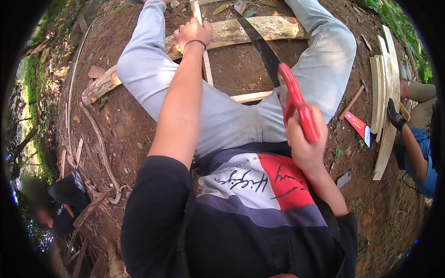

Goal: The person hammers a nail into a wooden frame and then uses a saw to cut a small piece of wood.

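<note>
My right hand (307, 143) is closed round the red handle (296, 104) of a handsaw. Its dark blade (260, 44) slants up and left between my legs and crosses over a pale, peeled log (278, 28). At the top, my left hand (193, 34) grips a narrow wooden strip (206, 67), which lies across the log and runs down toward my lap. Part of the strip is covered by that hand. Another pale wooden piece (252, 97) shows close to my lap, partly hidden by my jeans. The saw blade stands apart from the held strip.
To the right lie a hammer (353, 98), a red-and-white sleeve (359, 127), a flat grey object (344, 179) and several long planks (387, 120). A co-worker's black-gloved hand (395, 116) touches the planks. Another person (69, 204) is at lower left, near branches (99, 132) on the dirt.
</note>
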`<state>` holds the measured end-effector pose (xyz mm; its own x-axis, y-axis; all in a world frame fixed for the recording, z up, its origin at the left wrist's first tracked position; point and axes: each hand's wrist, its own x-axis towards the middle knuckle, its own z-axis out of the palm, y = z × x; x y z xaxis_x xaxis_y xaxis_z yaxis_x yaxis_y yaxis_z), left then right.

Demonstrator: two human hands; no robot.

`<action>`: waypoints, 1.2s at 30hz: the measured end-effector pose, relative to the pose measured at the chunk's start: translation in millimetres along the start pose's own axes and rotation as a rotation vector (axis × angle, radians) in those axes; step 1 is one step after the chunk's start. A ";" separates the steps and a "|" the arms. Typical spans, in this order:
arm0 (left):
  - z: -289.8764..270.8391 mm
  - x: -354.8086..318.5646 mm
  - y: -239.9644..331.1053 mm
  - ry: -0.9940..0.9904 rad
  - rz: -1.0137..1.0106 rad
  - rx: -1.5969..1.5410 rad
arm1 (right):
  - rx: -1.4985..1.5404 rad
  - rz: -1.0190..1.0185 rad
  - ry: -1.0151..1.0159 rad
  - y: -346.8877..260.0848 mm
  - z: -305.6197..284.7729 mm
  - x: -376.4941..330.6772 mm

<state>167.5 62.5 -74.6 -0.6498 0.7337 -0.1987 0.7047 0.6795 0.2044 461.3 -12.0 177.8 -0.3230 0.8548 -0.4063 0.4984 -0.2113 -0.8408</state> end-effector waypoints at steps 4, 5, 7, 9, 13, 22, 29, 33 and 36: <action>2.6 -2.0 -1.8 -0.011 0.030 0.011 | 0.039 0.013 0.020 4.1 8.2 9.3; 2.5 -0.7 -3.5 0.001 0.012 0.030 | 0.023 0.022 0.013 0.6 -8.4 -8.1; 0.6 -2.0 -4.2 0.021 0.009 0.038 | 0.053 0.034 0.020 -6.7 -28.8 -16.6; 0.4 -1.1 -6.1 0.051 -0.016 0.044 | 0.159 0.002 0.012 0.6 -30.8 -3.3; 11.0 0.2 -4.5 0.030 0.038 0.012 | 0.061 -0.104 0.034 34.3 17.5 45.6; 5.2 0.8 -5.5 0.034 0.028 0.040 | 0.253 0.097 -0.020 1.4 -27.0 24.7; 6.5 5.2 -12.1 0.060 0.019 0.041 | 0.173 0.077 -0.055 -0.6 -43.9 28.3; 3.3 1.1 -4.6 0.039 0.025 0.056 | 0.197 0.070 -0.030 12.3 -32.9 33.5; 2.0 3.7 1.1 -0.002 0.040 -0.004 | 0.264 -0.049 -0.013 54.9 8.9 59.2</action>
<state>166.5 65.9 -77.1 -0.6207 0.7600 -0.1927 0.7288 0.6499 0.2158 462.4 22.8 104.4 -0.3530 0.8611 -0.3659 0.2554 -0.2875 -0.9231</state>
